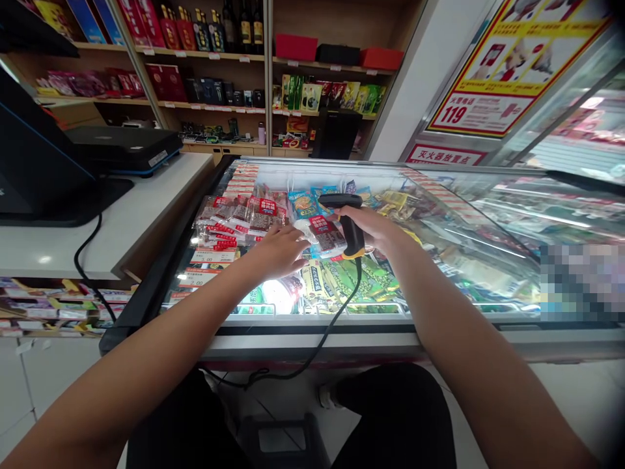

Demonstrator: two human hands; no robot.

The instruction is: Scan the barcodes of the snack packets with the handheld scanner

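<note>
My right hand is wrapped round the grip of a black and yellow barcode scanner, whose cable hangs over the freezer's front edge. Beside the scanner is a red and clear snack packet with dark contents; whether my right fingers also touch it is hidden. My left hand reaches toward this packet's clear left edge, fingers apart; contact cannot be made out. Left of it, similar red-labelled packets lie in a pile on the freezer glass.
A chest freezer holds colourful bags under its glass. Price labels line its left side. At left stands a counter with a black scale and a monitor. Shelves with bottles and boxes stand behind. A stool is below.
</note>
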